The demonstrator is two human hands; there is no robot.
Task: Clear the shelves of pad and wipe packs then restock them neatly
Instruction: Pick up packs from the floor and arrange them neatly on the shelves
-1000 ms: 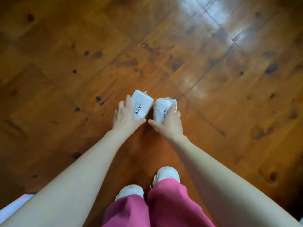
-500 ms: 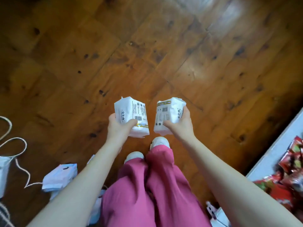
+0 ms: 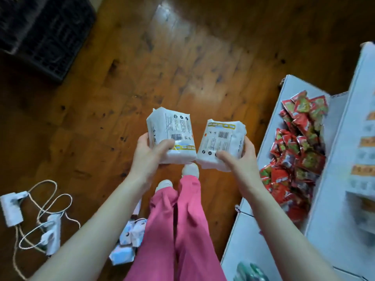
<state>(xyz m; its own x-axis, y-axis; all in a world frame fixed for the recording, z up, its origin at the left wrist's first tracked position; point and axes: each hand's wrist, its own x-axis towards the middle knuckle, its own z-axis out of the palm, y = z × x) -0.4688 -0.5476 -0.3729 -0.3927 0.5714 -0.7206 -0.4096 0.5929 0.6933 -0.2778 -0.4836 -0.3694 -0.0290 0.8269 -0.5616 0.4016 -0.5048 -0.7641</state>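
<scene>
Far left, upper corner: a dark slatted crate (image 3: 40, 31) stands on the wooden floor (image 3: 203, 63); it was out of view half a second ago. Below it, white plugs with looped cords (image 3: 46, 211) lie on the floor, shown more fully than before. A few loose packs (image 3: 129, 238) lie just beside the pink trouser leg (image 3: 162, 230).

Centre: the left hand (image 3: 149, 154) grips one white pad pack (image 3: 172, 134), thumb across its printed face, fingers curled behind. The right hand (image 3: 242, 159) grips a second white pad pack (image 3: 222, 142) the same way. Both packs are held in the air above the shoes. They were apart earlier; now their lower corners meet or nearly meet.

Right: the white shelf (image 3: 253, 240), previously only a corner of the view, now fills that side. Red snack packets (image 3: 298, 147) are heaped on it, near the right hand's pack.
</scene>
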